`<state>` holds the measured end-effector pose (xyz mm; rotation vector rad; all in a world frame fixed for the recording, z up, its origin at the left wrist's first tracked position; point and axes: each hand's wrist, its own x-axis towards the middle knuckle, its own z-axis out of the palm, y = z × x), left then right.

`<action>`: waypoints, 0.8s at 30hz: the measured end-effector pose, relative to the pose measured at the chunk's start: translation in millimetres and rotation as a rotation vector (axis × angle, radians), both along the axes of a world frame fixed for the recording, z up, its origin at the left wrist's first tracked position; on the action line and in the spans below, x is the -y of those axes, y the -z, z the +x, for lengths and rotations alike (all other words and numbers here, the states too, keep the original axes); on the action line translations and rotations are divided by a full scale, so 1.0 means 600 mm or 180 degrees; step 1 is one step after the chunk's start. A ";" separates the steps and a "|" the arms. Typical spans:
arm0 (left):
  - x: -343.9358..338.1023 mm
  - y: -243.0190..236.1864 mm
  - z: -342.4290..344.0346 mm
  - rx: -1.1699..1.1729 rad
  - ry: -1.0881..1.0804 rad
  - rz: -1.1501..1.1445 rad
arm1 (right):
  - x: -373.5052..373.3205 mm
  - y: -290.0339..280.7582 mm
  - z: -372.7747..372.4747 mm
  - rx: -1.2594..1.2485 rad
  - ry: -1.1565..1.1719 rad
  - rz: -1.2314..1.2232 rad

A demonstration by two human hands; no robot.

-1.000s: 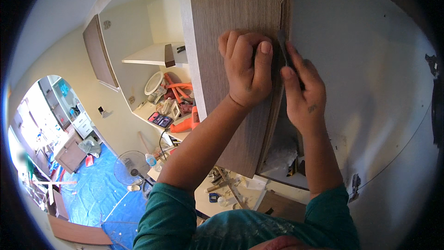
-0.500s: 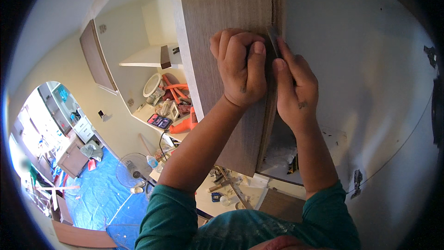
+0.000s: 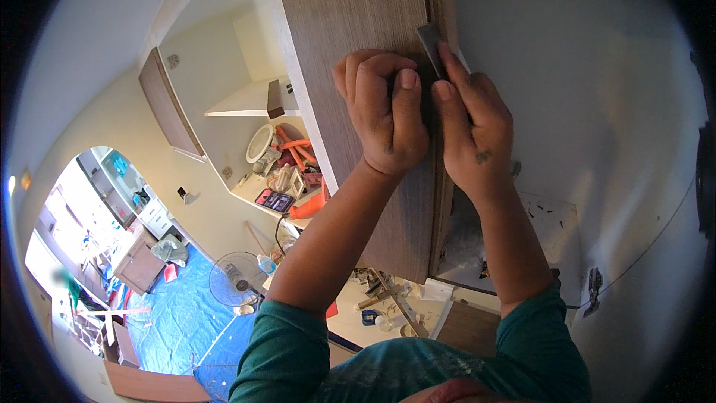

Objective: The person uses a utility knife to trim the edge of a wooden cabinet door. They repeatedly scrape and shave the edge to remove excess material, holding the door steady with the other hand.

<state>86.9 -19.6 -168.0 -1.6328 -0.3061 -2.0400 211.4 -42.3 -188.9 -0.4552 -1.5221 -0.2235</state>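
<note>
A wood-grain cabinet door (image 3: 343, 7) stands upright in front of me, its long edge facing right. My right hand (image 3: 477, 127) grips a flat grey metal blade (image 3: 430, 43), thumb and fingers pressed along it. The blade's squared end lies at the door's edge strip, where a dark, rough groove shows. Its handle end is hidden in my palm, so I cannot tell whether it is a file or a chisel. Against the door's face, beside the blade, my left hand (image 3: 388, 112) is closed with curled fingers; whatever they hold is hidden.
Left of the door, an open cabinet holds orange tools, a phone (image 3: 274, 200) and a white round container. Below lie a cluttered worktop (image 3: 343, 336) and a fan (image 3: 237, 280). Blue sheeting (image 3: 164, 328) covers the floor. A hinge (image 3: 593, 291) sits on the right cabinet wall.
The blade has turned to show more of its flat face and tilts further left. Both hands stay close together at the door edge. The background has shifted slightly right and down.
</note>
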 end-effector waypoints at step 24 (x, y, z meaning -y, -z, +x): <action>-0.002 0.004 -0.001 -0.0062 -0.0015 0.0023 | -0.005 -0.038 -0.005 -0.0075 0.0114 0.0196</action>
